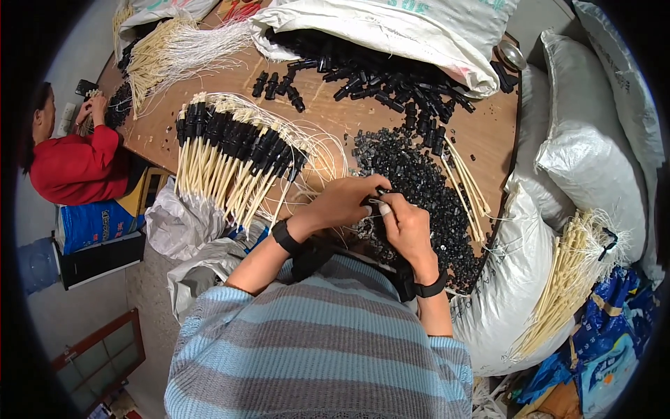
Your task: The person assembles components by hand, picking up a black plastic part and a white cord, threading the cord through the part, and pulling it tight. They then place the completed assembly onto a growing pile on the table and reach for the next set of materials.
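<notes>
Over the near edge of the table, my left hand (342, 202) and my right hand (410, 225) meet, fingertips almost touching. The left fingers pinch a small black plastic piece (382, 190). A thin white cord (375, 201) runs between the hands, pinched by the right thumb and forefinger. What else lies under the fingers is hidden. Just beyond them spreads a heap of small dark plastic parts (415, 167). To the left of my left hand lies a row of pale rods with black fittings (241, 143) and white cords at their far ends.
A white woven sack (433, 42) spills black tubular fittings (391, 87) across the far table. Several pale rods (464, 185) lie right of the heap. Full sacks (593, 146) crowd the right side, with a rod bundle (558, 286). Another person in red (80, 164) works at the far left.
</notes>
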{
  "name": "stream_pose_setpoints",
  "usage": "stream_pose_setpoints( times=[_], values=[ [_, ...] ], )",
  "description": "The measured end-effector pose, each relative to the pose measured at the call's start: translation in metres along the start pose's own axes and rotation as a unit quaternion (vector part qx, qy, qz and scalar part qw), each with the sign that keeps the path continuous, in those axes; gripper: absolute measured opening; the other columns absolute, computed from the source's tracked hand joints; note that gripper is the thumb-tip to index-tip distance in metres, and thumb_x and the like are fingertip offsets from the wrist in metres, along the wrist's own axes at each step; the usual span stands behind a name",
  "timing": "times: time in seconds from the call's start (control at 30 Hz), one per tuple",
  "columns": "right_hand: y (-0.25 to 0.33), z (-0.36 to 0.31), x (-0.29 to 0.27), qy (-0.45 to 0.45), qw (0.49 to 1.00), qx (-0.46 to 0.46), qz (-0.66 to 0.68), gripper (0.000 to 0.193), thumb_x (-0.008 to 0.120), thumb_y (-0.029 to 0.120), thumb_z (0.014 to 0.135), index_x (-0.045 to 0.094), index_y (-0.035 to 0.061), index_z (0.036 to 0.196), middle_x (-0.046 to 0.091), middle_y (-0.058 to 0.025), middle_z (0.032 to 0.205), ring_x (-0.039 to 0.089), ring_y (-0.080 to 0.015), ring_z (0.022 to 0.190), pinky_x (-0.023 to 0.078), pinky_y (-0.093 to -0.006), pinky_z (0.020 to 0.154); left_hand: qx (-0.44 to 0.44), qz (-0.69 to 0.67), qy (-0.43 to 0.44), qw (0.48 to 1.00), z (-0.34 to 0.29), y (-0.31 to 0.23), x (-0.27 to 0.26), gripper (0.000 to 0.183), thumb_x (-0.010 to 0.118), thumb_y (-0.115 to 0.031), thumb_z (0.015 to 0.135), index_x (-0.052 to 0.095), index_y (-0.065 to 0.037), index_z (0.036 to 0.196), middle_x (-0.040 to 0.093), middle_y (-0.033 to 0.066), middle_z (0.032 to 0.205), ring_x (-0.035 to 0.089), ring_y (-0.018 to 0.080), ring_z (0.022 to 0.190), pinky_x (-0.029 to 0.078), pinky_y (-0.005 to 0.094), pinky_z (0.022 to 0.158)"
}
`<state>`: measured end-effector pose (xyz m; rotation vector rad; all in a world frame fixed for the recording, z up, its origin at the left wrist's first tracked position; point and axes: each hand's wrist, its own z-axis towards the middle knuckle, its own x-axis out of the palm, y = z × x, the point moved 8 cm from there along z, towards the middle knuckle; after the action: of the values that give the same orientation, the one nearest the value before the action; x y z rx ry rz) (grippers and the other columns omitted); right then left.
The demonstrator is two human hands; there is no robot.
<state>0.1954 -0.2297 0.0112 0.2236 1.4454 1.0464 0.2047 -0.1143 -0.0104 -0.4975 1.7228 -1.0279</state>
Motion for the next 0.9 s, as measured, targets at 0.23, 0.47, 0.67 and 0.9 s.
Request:
stream_pose_setpoints(
  times=[0.23,0.47,0.67,0.9],
  values=[
    [0.008,-0.001,-0.006,-0.057,0.997,0.007,0.045,0.009,0.06,0.008,0.09,0.064,0.0041,0.097,0.067,-0.0136,0.08,0.066,-0.0286,0.067,0.049,-0.034,0.057,0.194,-0.067,-0.214,0.955,-0.014,-0.023,-0.036,0.019,0.067,0.009,0.065,0.063,-0.004,0.078,0.062,0.0044,0.082,0.06,0.0228,0.08,0.048,0.0333,0.071],
    [-0.007,-0.008,0.005,-0.038,0.997,0.07,0.018,0.011,0.06,0.007,0.087,0.068,0.0023,0.093,0.062,-0.0129,0.067,0.061,-0.0201,0.056,0.046,-0.0308,0.054,0.162,-0.053,-0.204,0.964,-0.009,-0.002,-0.029,0.014,0.062,0.006,0.072,0.065,-0.003,0.083,0.064,0.0087,0.081,0.063,0.0249,0.077,0.05,0.0333,0.067],
    [-0.027,-0.013,-0.007,-0.095,0.981,0.136,0.102,0.008,0.061,0.007,0.086,0.067,0.0024,0.091,0.046,0.0039,0.056,0.039,-0.0031,0.053,0.032,-0.022,0.048,0.008,0.151,-0.252,0.956,0.054,0.058,-0.061,0.019,0.061,0.002,0.076,0.065,-0.003,0.093,0.067,0.0161,0.088,0.066,0.0306,0.078,0.051,0.0388,0.069],
    [-0.049,-0.025,-0.009,-0.103,0.962,0.203,0.153,0.007,0.061,0.005,0.087,0.066,0.0019,0.09,0.043,0.0071,0.058,0.036,-0.0015,0.054,0.029,-0.0213,0.049,-0.038,0.081,-0.201,0.976,0.07,0.097,-0.056,0.025,0.059,0.002,0.079,0.067,-0.003,0.102,0.069,0.016,0.089,0.068,0.0315,0.084,0.053,0.0373,0.073]
  ],
)
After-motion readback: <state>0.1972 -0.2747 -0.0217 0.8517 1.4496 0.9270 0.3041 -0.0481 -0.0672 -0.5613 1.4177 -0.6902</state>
